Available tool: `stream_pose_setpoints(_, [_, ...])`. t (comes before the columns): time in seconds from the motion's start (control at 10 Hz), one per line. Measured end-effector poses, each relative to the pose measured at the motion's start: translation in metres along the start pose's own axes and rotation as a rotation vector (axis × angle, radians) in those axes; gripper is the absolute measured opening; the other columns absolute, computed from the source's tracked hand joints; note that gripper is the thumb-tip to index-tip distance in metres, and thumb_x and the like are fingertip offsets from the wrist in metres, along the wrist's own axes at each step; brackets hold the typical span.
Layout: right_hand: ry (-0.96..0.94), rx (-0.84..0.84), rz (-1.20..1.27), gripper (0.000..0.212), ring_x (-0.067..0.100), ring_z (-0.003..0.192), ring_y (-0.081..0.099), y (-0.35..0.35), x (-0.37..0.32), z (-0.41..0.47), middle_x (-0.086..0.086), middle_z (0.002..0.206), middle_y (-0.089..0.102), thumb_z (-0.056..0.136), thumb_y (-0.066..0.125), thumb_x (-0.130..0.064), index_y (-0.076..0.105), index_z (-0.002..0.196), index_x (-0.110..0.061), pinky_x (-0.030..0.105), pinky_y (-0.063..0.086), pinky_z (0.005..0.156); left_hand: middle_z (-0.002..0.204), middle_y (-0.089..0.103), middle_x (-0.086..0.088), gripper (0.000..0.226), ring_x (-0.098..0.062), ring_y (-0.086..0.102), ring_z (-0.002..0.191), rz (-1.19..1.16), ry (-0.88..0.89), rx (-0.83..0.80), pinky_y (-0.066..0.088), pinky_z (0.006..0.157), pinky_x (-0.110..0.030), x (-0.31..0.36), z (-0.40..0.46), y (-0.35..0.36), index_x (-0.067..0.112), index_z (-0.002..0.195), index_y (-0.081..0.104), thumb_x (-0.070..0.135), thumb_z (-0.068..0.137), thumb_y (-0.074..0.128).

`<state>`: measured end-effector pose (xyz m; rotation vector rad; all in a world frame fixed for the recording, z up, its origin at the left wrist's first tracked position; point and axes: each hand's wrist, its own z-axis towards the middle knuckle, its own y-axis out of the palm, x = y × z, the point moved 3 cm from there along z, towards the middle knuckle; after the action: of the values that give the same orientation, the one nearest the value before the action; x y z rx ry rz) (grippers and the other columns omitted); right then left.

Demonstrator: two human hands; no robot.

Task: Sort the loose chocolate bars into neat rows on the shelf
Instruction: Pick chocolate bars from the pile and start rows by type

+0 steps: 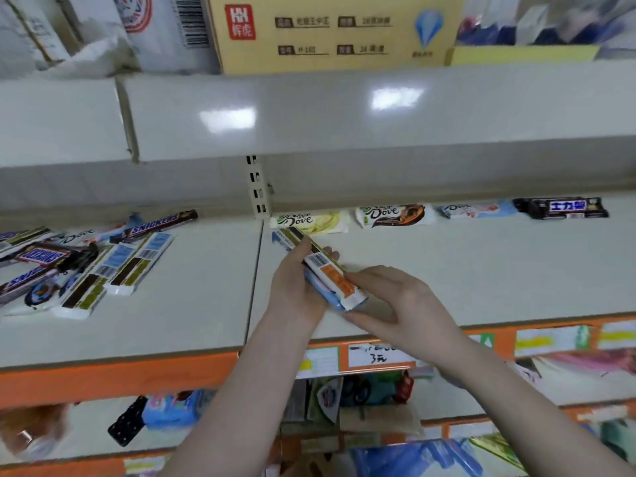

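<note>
Head view, shelf: the pale shelf (447, 270) runs across the frame, split by a seam below the slotted upright (257, 191).
Head view, left hand: the left hand (296, 284) is clamped on a small stack of bars (327, 270), thumb on top and fingers curled under the far side.
Head view, right hand: the right hand (395, 301) pinches the near end of the same stack between thumb and fingertips, squaring the ends.
Head view, stack position: the stack is held just above the right section, near the seam, its backs with barcodes facing up.
Head view, started row: four bars lie along the back of the right section: a pale Dove bar (309, 222), a brown Dove bar (392, 215), a blue Dove bar (478, 210) and a dark bar (561, 208).
Head view, loose pile: on the left section a loose pile (79, 266) of Snickers and Dove bars lies crossed and overlapping, some face down.
Step in hand: gathering like bars and aligning them before placing, as far as I can judge.
Next move: likely set the stack down by its matching bar at the back; which one matches cannot be told from the backs.
Progress: early, with most bars unsorted.
</note>
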<state>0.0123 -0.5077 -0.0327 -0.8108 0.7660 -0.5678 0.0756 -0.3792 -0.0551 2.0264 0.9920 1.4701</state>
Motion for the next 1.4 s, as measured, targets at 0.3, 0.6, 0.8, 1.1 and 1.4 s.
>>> stream_pose_setpoints(0.3, [-0.066, 0.095, 0.120, 0.029, 0.011, 0.097, 0.063, -0.041, 0.059, -0.026, 0.002, 0.108, 0.067, 0.082, 0.062, -0.024, 0.067, 0.107, -0.011, 0.020, 0.048, 0.086, 0.086, 0.059, -0.008, 0.028, -0.020, 0.058, 0.080, -0.038, -0.059, -0.070, 0.044, 0.087, -0.041, -0.058, -0.009, 0.050, 0.012, 0.111, 0.056, 0.033, 0.097, 0.042])
stream_pose_setpoints(0.6, [0.297, 0.145, 0.595, 0.016, -0.002, 0.067, 0.059, -0.092, 0.155, -0.047, -0.009, 0.069, 0.067, 0.087, 0.057, -0.010, 0.066, 0.075, -0.014, 0.016, 0.043, 0.067, 0.121, 0.062, -0.021, 0.041, -0.030, 0.066, 0.097, 0.094, -0.096, -0.142, 0.059, 0.071, -0.035, -0.108, -0.019, 0.104, -0.005, 0.127, 0.051, 0.015, 0.092, 0.052])
stream_pose_setpoints(0.8, [0.403, 0.122, 0.767, 0.017, 0.002, 0.058, 0.056, -0.098, 0.178, -0.044, -0.003, 0.062, 0.065, 0.088, 0.055, -0.008, 0.065, 0.074, -0.004, 0.010, 0.043, 0.062, 0.109, 0.067, -0.015, 0.033, -0.021, 0.069, 0.086, 0.065, -0.039, -0.027, 0.059, 0.072, -0.032, -0.110, -0.015, 0.100, 0.002, 0.118, 0.060, 0.013, 0.087, 0.059])
stream_pose_setpoints(1.1, [0.457, -0.023, 0.767, 0.018, 0.007, 0.072, 0.066, -0.092, 0.179, -0.024, 0.004, 0.084, 0.071, 0.083, 0.061, -0.011, 0.069, 0.099, -0.017, 0.015, 0.050, 0.069, 0.112, 0.067, -0.020, 0.027, -0.030, 0.068, 0.089, 0.177, 0.068, 0.066, 0.056, 0.082, -0.041, -0.090, -0.005, 0.091, 0.006, 0.105, 0.066, 0.012, 0.078, 0.068])
stream_pose_setpoints(1.4, [0.359, -0.047, 0.650, 0.014, 0.005, 0.065, 0.061, -0.089, 0.160, 0.037, -0.009, 0.075, 0.066, 0.085, 0.061, -0.017, 0.064, 0.095, -0.026, 0.008, 0.046, 0.059, 0.088, 0.073, -0.018, 0.025, -0.027, 0.071, 0.072, 0.459, 0.123, 0.031, 0.056, 0.058, -0.028, -0.082, -0.001, 0.086, 0.000, 0.095, 0.071, 0.007, 0.072, 0.074])
